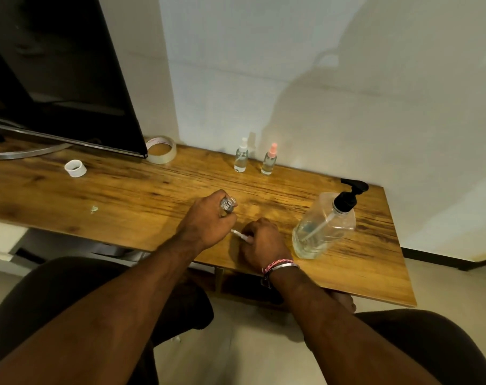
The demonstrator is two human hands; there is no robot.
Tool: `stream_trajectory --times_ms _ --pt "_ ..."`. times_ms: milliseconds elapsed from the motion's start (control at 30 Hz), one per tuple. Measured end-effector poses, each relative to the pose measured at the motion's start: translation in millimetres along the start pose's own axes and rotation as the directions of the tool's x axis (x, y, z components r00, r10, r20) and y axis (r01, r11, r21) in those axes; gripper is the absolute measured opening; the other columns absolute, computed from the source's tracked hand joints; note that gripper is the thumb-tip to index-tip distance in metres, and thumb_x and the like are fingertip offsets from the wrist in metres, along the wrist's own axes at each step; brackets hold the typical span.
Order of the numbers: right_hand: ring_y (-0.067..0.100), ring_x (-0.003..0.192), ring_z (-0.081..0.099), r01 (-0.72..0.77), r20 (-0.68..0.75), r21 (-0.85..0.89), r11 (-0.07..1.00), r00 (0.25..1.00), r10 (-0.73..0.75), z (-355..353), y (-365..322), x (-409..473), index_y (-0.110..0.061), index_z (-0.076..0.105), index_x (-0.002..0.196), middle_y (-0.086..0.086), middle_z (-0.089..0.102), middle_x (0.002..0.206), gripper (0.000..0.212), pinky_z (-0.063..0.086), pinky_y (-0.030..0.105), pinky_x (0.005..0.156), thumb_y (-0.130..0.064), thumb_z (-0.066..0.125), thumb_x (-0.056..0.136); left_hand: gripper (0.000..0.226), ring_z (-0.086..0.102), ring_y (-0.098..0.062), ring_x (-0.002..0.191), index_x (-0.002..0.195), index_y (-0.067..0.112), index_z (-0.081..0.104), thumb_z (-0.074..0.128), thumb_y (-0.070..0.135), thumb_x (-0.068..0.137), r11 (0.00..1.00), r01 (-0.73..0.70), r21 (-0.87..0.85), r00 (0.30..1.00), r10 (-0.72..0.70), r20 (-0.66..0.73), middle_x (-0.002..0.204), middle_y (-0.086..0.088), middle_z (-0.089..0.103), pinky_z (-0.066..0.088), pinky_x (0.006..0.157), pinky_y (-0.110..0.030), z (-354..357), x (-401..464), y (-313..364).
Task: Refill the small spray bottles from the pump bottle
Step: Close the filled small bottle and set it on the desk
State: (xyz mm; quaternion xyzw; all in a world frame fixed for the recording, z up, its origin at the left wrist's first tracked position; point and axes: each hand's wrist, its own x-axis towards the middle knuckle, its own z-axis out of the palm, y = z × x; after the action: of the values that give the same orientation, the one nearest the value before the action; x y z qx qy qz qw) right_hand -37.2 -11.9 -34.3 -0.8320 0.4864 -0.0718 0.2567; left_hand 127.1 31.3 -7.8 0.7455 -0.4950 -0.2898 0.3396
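My left hand grips a small clear spray bottle with its neck uncapped, upright on the wooden table. Just to its right my right hand holds the removed spray head, whose thin tube points left. A large clear pump bottle with a black pump stands to the right of my right hand, holding a little clear liquid. Two more small spray bottles stand at the back by the wall, one with a white cap and one with a pink cap.
A dark monitor on a metal stand fills the back left. A roll of clear tape and a small white ring lie near it. The table's right end is close to the pump bottle.
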Motion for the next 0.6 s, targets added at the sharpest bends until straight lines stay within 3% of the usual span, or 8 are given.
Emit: stream_trajectory --times_ms 233,367,500,600 --pt "0.017 0.096 0.062 -0.08 -0.233 0.101 0.992 0.967 0.101 -26 -5 -2 -0.018 0.076 0.106 -0.001 0.063 0.109 0.026 0.051 0.027 0.084 -0.026 0.076 0.081 0.014 0.069 -0.009 0.083 0.097 0.032 0.066 0.071 0.025 0.086 0.999 -0.03 0.029 0.997 0.032 -0.069 0.093 0.013 0.074 0.063 0.076 -0.045 6 3 -2" --pt "0.017 0.09 0.063 -0.081 -0.352 0.182 0.98 0.925 0.142 -47 -5 -11 -0.018 0.077 0.1 -0.002 0.062 0.101 0.023 0.055 0.032 0.08 -0.023 0.077 0.078 0.014 0.068 -0.01 0.082 0.099 0.03 0.067 0.07 0.023 0.087 0.999 -0.031 0.022 0.988 0.034 -0.152 0.092 0.013 0.072 0.062 0.075 -0.043 8 2 4" --pt "0.009 0.085 0.058 -0.016 -0.423 0.17 0.985 0.902 0.088 -69 -8 -21 -0.018 0.077 0.1 -0.006 0.061 0.098 0.023 0.047 0.023 0.073 -0.027 0.076 0.079 0.01 0.067 -0.012 0.08 0.096 0.029 0.065 0.071 0.026 0.088 0.999 -0.023 0.035 0.991 0.027 -0.129 0.087 0.012 0.071 0.061 0.075 -0.044 14 1 5" --pt "0.007 0.084 0.058 0.044 -0.417 0.144 0.989 0.909 0.02 -80 -10 -31 -0.02 0.077 0.101 -0.009 0.059 0.097 0.022 0.049 0.022 0.074 -0.028 0.076 0.08 0.011 0.067 -0.014 0.08 0.096 0.029 0.065 0.071 0.029 0.087 0.999 -0.027 0.042 0.993 0.031 -0.117 0.087 0.01 0.071 0.061 0.076 -0.043 18 0 4"
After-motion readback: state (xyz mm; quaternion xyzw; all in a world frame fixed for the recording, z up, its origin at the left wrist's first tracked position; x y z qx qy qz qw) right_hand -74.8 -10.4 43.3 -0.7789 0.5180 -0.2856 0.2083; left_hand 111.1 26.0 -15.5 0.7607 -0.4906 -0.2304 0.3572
